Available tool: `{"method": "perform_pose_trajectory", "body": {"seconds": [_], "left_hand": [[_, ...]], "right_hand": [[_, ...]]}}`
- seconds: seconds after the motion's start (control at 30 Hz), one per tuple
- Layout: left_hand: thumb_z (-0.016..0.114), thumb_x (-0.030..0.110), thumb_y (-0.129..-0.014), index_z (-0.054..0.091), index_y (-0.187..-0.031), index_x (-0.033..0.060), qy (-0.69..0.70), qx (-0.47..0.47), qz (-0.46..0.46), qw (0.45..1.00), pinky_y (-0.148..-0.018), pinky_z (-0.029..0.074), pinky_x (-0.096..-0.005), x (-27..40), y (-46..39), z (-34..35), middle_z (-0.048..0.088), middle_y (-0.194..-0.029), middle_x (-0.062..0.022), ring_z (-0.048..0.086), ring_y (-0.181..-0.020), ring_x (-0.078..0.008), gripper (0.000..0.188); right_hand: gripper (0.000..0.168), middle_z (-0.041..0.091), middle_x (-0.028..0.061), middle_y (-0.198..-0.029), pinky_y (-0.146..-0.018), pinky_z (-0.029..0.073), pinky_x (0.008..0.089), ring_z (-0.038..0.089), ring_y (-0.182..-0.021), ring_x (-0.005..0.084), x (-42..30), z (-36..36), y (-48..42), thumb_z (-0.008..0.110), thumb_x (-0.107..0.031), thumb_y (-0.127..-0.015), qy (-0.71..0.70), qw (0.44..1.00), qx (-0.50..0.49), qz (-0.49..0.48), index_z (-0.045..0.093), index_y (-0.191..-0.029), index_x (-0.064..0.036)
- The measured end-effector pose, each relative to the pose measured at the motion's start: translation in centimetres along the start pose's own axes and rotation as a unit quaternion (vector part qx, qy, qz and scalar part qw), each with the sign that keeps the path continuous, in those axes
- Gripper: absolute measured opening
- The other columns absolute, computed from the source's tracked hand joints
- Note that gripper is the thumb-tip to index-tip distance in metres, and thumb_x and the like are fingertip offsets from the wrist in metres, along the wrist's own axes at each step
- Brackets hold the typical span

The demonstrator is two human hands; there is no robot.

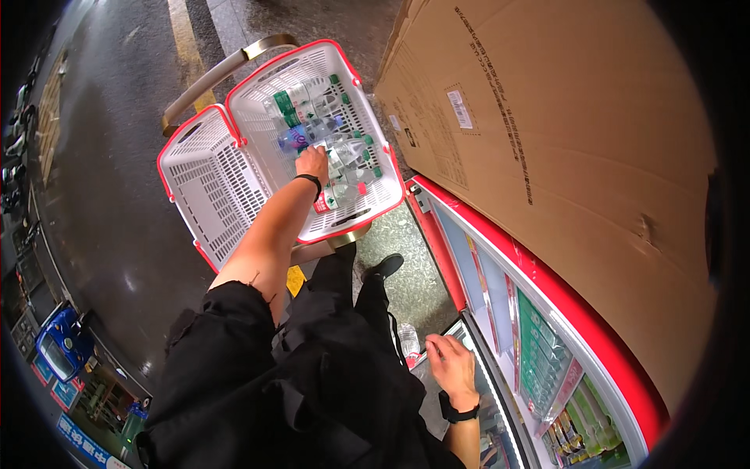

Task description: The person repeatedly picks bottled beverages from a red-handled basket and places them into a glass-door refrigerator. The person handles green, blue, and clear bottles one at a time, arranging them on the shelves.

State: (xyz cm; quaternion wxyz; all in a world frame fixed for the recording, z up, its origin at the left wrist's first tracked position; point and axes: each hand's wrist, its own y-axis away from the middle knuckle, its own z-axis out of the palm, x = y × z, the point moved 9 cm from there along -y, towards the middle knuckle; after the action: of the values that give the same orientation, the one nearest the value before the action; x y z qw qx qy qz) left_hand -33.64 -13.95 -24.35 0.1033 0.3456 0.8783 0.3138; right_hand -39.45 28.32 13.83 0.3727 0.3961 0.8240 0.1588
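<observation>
My left hand (314, 164) reaches into the white plastic shopping basket (366, 214) with a red rim. Its fingers are curled on the base end of a clear plastic water bottle (345, 153), and the palm side is hidden. Several more bottles lie on their sides around it, most green-capped, among them a blue-labelled bottle (302, 136) and a red-capped bottle (337, 197). Low on the right, my right hand (451, 362) hangs beside the cooler with loosely bent fingers and nothing seen in it. Close by, a clear bottle with a red cap (408, 340) is partly covered by my clothing.
A second white basket (199, 205) adjoins the first, within a metal frame (205, 82). On my right stands a red-framed drinks cooler (527, 264) with stocked shelves; a large cardboard panel (551, 117) rises beyond it. Dark wet pavement (123, 176) extends left, with a blue vehicle (61, 343).
</observation>
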Motion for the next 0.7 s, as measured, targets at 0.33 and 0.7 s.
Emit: {"method": "perform_pose_trajectory", "body": {"seconds": [0.33,0.7], "left_hand": [[0.083,0.035,-0.074,0.078,-0.104,-0.0002,0.053,-0.050,0.017,0.997,-0.090,0.063,-0.0436,0.3,4.1,-3.0,0.079,-0.107,-0.0199,0.078,-0.105,-0.0343,0.047],[0.088,0.037,-0.087,0.072,-0.132,0.0005,0.428,-0.180,0.051,0.884,-0.093,0.057,-0.0361,0.9,21.1,-6.8,0.078,-0.114,-0.0111,0.075,-0.102,-0.0207,0.061]], "right_hand": [[0.013,0.072,0.0094,-0.097,-0.075,0.059,0.0457,0.072,-0.086,0.0357,-0.3,-0.4,0.6,0.072,-0.018,-0.099,0.016,0.999,-0.004,-0.029,0.075,-0.109,-0.010],[0.015,0.075,0.0097,-0.100,-0.079,0.059,0.0466,0.073,-0.093,0.0351,0.6,-2.5,5.5,0.071,-0.020,-0.100,0.027,0.995,0.029,-0.096,0.075,-0.108,-0.008]]}}
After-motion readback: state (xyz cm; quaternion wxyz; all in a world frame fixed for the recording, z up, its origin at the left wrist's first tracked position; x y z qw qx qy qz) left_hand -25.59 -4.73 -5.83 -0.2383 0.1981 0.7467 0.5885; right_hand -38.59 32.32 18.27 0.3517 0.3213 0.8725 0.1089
